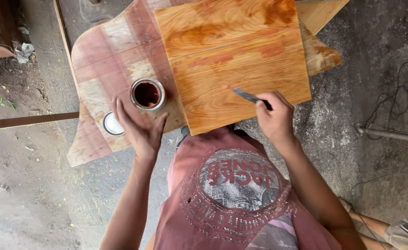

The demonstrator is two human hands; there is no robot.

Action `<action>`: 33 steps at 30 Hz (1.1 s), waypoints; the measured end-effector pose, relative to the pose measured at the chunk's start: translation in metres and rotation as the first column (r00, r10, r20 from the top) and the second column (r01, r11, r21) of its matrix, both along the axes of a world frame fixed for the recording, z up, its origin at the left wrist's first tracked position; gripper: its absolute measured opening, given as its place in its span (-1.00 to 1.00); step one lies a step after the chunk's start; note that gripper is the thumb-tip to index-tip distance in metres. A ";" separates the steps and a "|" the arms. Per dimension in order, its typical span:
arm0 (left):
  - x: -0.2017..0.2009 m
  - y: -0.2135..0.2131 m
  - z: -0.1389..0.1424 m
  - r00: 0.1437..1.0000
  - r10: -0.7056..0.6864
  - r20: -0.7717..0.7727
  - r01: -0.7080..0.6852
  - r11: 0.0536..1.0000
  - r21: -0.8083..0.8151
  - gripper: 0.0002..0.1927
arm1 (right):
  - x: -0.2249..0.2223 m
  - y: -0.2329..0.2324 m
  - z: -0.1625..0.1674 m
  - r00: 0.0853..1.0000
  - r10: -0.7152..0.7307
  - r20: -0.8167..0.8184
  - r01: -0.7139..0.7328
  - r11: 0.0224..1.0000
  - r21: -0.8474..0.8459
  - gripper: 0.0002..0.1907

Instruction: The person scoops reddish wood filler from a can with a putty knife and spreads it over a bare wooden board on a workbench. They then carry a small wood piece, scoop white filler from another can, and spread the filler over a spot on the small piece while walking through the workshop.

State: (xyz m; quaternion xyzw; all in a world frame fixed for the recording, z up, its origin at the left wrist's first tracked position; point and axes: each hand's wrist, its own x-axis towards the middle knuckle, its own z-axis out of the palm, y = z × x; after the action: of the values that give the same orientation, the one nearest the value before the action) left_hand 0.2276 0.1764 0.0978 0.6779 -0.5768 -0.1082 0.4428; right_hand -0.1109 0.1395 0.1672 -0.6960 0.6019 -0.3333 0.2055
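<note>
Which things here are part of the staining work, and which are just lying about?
In use:
- right hand, grip on a dark-handled tool
- orange-stained board
- open can of dark stain
- can lid
- left hand, open beside the can
- worn plank underneath

Lying about:
- cables on the floor
- crumpled scrap
- long wooden strip

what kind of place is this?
Likely an informal outdoor woodworking spot: a stained board lies on a rough panel over bare concrete ground, with an open tin of dark stain and loose cables nearby.
</note>
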 end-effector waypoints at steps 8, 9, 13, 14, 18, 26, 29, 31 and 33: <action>-0.130 0.023 -0.014 0.751 -0.570 0.332 0.498 0.820 0.282 -0.18 | -0.123 0.028 -0.039 0.911 -0.377 0.167 0.334 0.912 0.237 -0.89; -0.152 0.016 -0.025 0.694 -0.605 0.390 0.500 0.795 0.343 -0.14 | -0.137 0.029 -0.043 0.906 -0.392 0.163 0.349 0.906 0.237 -0.88; -0.224 -0.006 -0.063 0.481 -0.563 0.672 0.442 0.818 0.368 -0.27 | -0.192 0.034 -0.053 0.899 -0.377 0.224 0.344 0.923 0.173 -0.88; -0.235 -0.011 -0.068 0.470 -0.561 0.681 0.427 0.820 0.381 -0.29 | -0.208 0.036 -0.056 0.889 -0.389 0.243 0.350 0.917 0.189 -0.88; -0.263 -0.020 -0.049 0.366 -0.477 0.799 0.374 0.861 0.343 -0.33 | -0.273 0.052 -0.079 0.861 -0.396 0.320 0.361 0.918 0.164 -0.85; -0.305 -0.075 0.133 0.453 -0.516 0.727 0.527 0.813 0.248 -0.86 | -0.384 0.079 -0.131 0.702 -0.471 0.534 0.385 0.882 0.272 -0.87; -0.298 -0.136 0.195 0.420 -0.453 0.787 0.446 0.858 0.256 -0.87 | -0.394 0.077 -0.131 0.686 -0.463 0.561 0.375 0.886 0.272 -0.89; -0.291 -0.172 0.223 0.432 -0.459 0.776 0.355 0.878 0.321 -0.88 | -0.392 0.075 -0.126 0.682 -0.458 0.570 0.372 0.888 0.269 -0.90; -0.285 -0.198 0.244 0.504 -0.485 0.714 0.239 0.873 0.425 -0.88 | -0.386 0.073 -0.118 0.692 -0.451 0.563 0.379 0.892 0.248 -0.92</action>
State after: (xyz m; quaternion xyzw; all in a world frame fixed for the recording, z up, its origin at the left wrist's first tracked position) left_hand -0.0572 -0.0216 0.3415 0.5679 -0.8221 0.0405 0.0037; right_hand -0.4973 0.2127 0.0492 -0.3845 0.6628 -0.5417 0.3456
